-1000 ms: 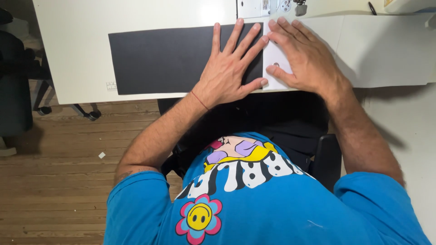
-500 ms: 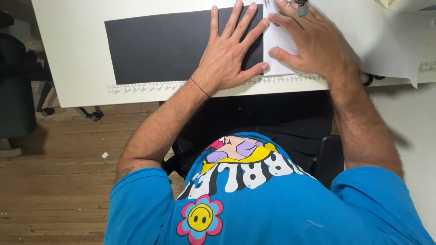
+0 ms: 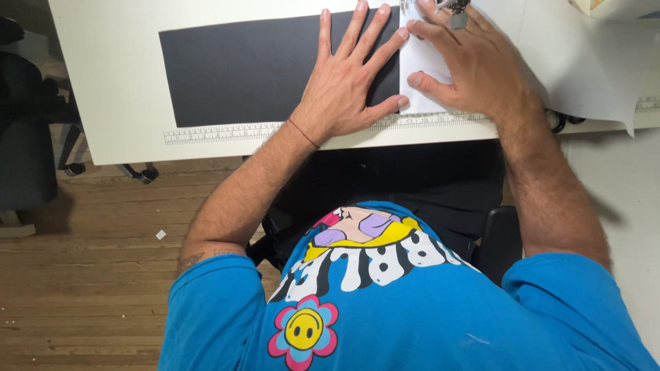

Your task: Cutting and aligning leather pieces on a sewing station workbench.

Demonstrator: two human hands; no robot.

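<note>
Both hands press flat on sheets lying on the white table (image 3: 110, 82): the step in hand looks like lining up a white sheet (image 3: 421, 75) against the right end of the black sheet (image 3: 240, 69). The left hand (image 3: 347, 86) lies open on the black sheet's right end, fingers spread, gripping nothing, the thumb at the sheet's near corner. The right hand (image 3: 474, 65) rests palm-down just right of the black sheet, fingers apart on the white sheet, pinning rather than clasping it. A ruler (image 3: 227, 132) runs along the table edge just below the black sheet. Any further move would call for steady downward pressure so neither sheet slides and the edges stay flush. A larger pale sheet (image 3: 591, 62) lies further right of the black sheet. No containers are in view.
</note>
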